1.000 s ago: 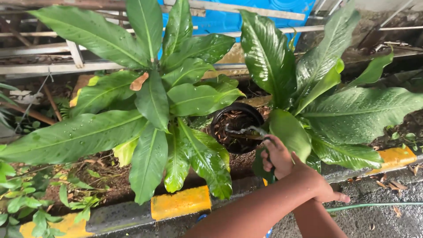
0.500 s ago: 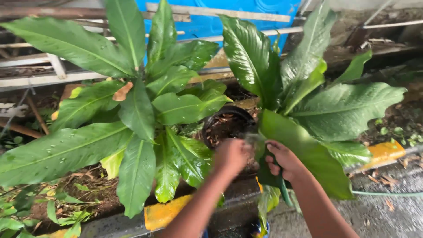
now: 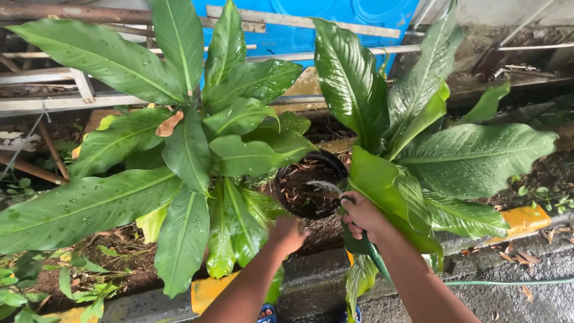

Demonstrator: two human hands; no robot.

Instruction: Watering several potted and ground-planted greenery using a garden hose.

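The right hand (image 3: pixel 360 216) has its fingers wrapped around a green hose (image 3: pixel 375 256), spraying into the black pot (image 3: pixel 311 182); the left hand (image 3: pixel 286 234) hovers nearer, fingers curled loosely, holding nothing

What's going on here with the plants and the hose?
A person is watering potted plants outdoors. Their right hand grips the end of a green hose, and a thin stream of water falls into a black pot filled with dark soil and dry bits. The left hand hovers just below the pot, holding nothing. Two big leafy plants flank the pot, their leaves beaded with water. The rest of the hose trails across the wet pavement behind a yellow-and-black kerb.
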